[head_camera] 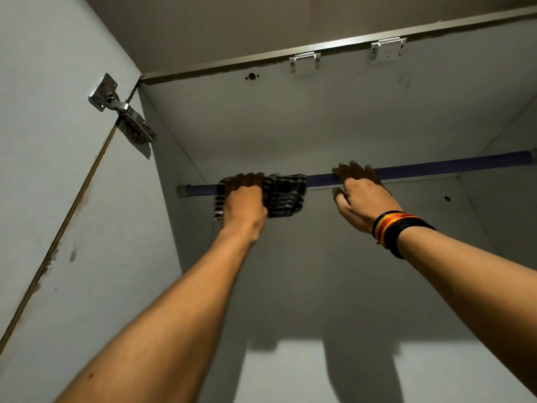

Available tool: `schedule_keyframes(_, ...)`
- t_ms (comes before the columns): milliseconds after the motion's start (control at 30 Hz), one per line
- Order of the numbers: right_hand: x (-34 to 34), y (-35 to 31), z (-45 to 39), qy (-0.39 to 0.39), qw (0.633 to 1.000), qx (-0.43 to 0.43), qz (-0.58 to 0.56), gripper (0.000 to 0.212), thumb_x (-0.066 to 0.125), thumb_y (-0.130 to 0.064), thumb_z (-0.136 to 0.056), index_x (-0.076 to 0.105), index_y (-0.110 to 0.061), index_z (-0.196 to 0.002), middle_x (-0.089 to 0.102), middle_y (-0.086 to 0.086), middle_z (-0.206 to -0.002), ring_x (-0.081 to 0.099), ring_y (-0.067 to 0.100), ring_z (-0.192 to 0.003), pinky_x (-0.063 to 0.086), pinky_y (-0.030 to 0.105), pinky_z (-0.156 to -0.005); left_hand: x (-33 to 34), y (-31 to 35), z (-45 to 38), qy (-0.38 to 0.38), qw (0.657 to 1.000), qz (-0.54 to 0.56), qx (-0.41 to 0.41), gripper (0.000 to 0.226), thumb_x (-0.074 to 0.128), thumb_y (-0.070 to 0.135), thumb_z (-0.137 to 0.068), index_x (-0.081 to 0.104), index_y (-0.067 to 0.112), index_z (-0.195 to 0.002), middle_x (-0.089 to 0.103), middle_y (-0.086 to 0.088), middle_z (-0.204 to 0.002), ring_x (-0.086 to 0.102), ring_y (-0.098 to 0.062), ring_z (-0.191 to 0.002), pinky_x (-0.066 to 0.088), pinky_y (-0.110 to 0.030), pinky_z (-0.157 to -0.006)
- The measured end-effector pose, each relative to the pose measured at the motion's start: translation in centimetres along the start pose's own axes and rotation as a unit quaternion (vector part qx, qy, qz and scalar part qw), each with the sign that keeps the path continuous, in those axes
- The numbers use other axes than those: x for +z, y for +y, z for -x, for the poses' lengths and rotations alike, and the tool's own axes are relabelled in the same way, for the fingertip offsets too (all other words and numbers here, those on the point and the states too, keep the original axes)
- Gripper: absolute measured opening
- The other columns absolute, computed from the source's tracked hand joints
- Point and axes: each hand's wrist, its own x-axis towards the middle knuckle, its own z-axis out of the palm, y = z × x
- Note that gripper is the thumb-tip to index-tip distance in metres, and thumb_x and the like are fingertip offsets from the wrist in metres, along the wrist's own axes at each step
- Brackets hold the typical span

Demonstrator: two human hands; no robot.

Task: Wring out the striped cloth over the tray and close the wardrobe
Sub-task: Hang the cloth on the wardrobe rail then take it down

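Note:
I look up into an open wardrobe with pale grey walls. A dark blue hanging rod runs across it. The striped black-and-white cloth is wrapped over the rod near its left end. My left hand is closed on the cloth and presses it around the rod. My right hand rests on the rod to the right of the cloth, fingers hooked over the top and thumb under it. Coloured bangles sit on that wrist. No tray is in view.
The wardrobe door stands open at the left, held by a metal hinge. Two small metal catches sit under the top front edge. The rod ends in a grey socket on the left wall.

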Motion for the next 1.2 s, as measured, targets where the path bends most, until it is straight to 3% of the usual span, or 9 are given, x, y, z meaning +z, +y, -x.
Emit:
schedule_keyframes(100, -0.3, 0.0, -0.3, 0.005, 1.000, 0.010, -0.018, 0.045, 0.035, -0.033, -0.103, 0.052, -0.008, -0.136, 0.056, 0.020, -0.143, 0.048, 0.031, -0.136, 0.025, 0.042, -0.121, 0.8, 5.2, 0.1, -0.030, 0.999, 0.000, 0.043, 0.068, 0.051, 0.012, -0.095, 0.031, 0.013, -0.159, 0.041, -0.014, -0.159, 0.030, -0.035, -0.150, 0.014, -0.043, -0.128)
schedule_keyframes(267, -1.3, -0.7, -0.8, 0.055, 0.993, 0.053, -0.095, 0.042, 0.034, -0.040, -0.101, 0.056, -0.006, -0.113, 0.063, 0.014, -0.094, 0.058, 0.034, -0.083, 0.048, 0.042, -0.076, 0.4, 9.5, -0.5, -0.095, 0.991, 0.089, 0.034, 0.050, 0.040, 0.019, -0.101, 0.047, 0.009, -0.150, 0.052, -0.017, -0.152, 0.039, -0.036, -0.148, 0.026, -0.043, -0.125)
schedule_keyframes(400, -1.1, -1.7, -0.8, 0.020, 0.997, 0.064, -0.039, 0.025, 0.049, -0.031, -0.095, 0.060, -0.010, -0.103, 0.069, 0.017, -0.099, 0.064, 0.036, -0.091, 0.051, 0.046, -0.090, -0.9, 7.3, 0.2, -0.049, 0.979, 0.198, 0.021, 0.030, 0.037, 0.024, -0.106, 0.063, 0.010, -0.103, 0.069, -0.021, -0.118, 0.063, -0.040, -0.111, 0.048, -0.043, -0.089)
schedule_keyframes(533, -0.6, -2.3, -1.2, 0.024, 0.998, 0.041, 0.032, 0.049, 0.063, -0.022, -0.086, 0.055, -0.016, -0.133, 0.061, 0.014, -0.132, 0.054, 0.033, -0.127, 0.021, 0.051, -0.122, -0.9, 5.0, 1.6, 0.154, 0.959, 0.187, -0.145, 0.032, 0.051, 0.024, -0.100, 0.062, 0.011, -0.127, 0.064, -0.015, -0.130, 0.060, -0.036, -0.120, 0.049, -0.045, -0.096)
schedule_keyframes(700, 0.1, -3.0, -1.5, 0.056, 0.995, -0.015, 0.084, 0.056, 0.048, -0.014, -0.095, 0.041, -0.029, -0.149, 0.056, 0.011, -0.140, 0.042, 0.028, -0.141, 0.002, 0.055, -0.125, -0.4, 3.9, 0.2, -0.033, 0.866, 0.387, -0.313, 0.020, 0.061, 0.029, -0.094, 0.064, 0.010, -0.101, 0.072, -0.019, -0.115, 0.069, -0.039, -0.102, 0.059, -0.045, -0.090)
schedule_keyframes(800, 0.0, -1.6, -1.0, 0.069, 0.988, -0.031, 0.135, 0.061, 0.038, -0.007, -0.097, 0.036, -0.035, -0.151, 0.060, 0.013, -0.138, 0.036, 0.030, -0.147, -0.005, 0.058, -0.123, -0.3, 6.3, 0.3, 0.014, 0.918, 0.291, -0.269, 0.011, 0.059, 0.017, -0.088, 0.056, 0.012, -0.079, 0.069, -0.016, -0.103, 0.065, -0.038, -0.099, 0.054, -0.042, -0.080)
schedule_keyframes(900, -0.5, 0.4, -0.8, 0.085, 0.984, -0.032, 0.150, 0.056, 0.045, -0.015, -0.099, 0.039, -0.035, -0.150, 0.054, 0.010, -0.146, 0.028, 0.031, -0.151, -0.005, 0.060, -0.123, -0.1, 8.4, 0.6, 0.127, 0.959, 0.157, -0.201, 0.029, 0.059, 0.032, -0.092, 0.067, 0.007, -0.106, 0.064, -0.019, -0.123, 0.054, -0.040, -0.122, 0.043, -0.050, -0.103)
schedule_keyframes(1067, -2.6, 6.8, 0.5, 0.101, 0.979, 0.021, 0.177, 0.053, 0.039, -0.017, -0.099, 0.040, -0.036, -0.149, 0.050, 0.004, -0.151, 0.032, 0.029, -0.149, 0.000, 0.060, -0.123, 1.0, 8.7, 0.5, 0.066, 0.973, 0.172, -0.136, 0.056, 0.034, 0.044, -0.105, 0.069, 0.008, -0.081, 0.074, -0.024, -0.105, 0.061, -0.041, -0.118, 0.041, -0.049, -0.107)
schedule_keyframes(1200, -5.1, 13.4, 1.9, 0.113, 0.959, 0.108, 0.238, 0.055, 0.051, -0.013, -0.092, 0.047, -0.033, -0.144, 0.058, 0.006, -0.144, 0.038, 0.031, -0.145, 0.008, 0.062, -0.122, 1.5, 8.7, 0.9, 0.087, 0.986, 0.100, -0.105, 0.053, 0.032, 0.041, -0.106, 0.073, 0.008, -0.098, 0.074, -0.023, -0.103, 0.063, -0.040, -0.115, 0.039, -0.051, -0.106)
